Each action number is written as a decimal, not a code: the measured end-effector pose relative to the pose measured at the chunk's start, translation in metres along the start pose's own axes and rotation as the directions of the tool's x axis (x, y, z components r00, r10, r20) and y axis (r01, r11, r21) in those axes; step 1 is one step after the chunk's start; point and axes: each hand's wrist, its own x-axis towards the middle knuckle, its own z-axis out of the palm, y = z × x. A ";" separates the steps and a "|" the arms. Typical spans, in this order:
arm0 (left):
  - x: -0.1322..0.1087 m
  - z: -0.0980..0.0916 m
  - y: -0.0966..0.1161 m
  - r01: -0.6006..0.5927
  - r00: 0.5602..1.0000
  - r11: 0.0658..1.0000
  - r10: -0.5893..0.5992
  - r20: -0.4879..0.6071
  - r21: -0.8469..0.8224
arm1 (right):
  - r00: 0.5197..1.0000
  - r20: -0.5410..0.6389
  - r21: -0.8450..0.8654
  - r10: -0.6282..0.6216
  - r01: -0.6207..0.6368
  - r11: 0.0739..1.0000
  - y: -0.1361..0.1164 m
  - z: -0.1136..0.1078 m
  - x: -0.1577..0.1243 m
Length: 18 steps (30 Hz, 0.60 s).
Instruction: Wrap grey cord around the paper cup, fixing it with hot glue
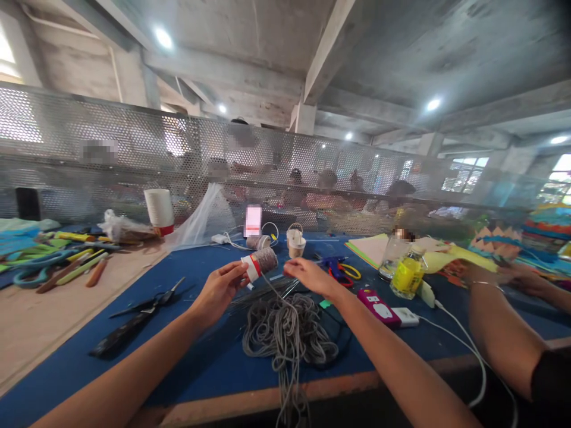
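Observation:
My left hand (pixel 223 289) grips a paper cup (pixel 253 268), white with a red band, that lies tilted on its side in the air. Grey cord is wound round the cup's far part, and a strand runs from it down to a loose heap of grey cord (pixel 289 333) on the blue table top. Just right of the cup is my right hand (pixel 312 276), its fingers partly bent and apart from the cup; whether they pinch anything is too small to tell. Part of the heap hangs over the front edge.
Black scissors (pixel 147 309) lie at the left. Behind stand a phone (pixel 254 221) and a small cord-wrapped cup (pixel 295 242). To the right are blue scissors (pixel 339 268), a purple power bank (pixel 378 308), a yellow bottle (pixel 408 273) and another person's arm (pixel 499 321). A mesh screen crosses behind.

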 end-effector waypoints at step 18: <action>-0.004 0.004 0.001 -0.014 0.997 0.989 0.024 -0.071 0.144 | 0.921 -0.221 -0.244 -0.321 0.266 0.933 -0.031 0.035 -0.028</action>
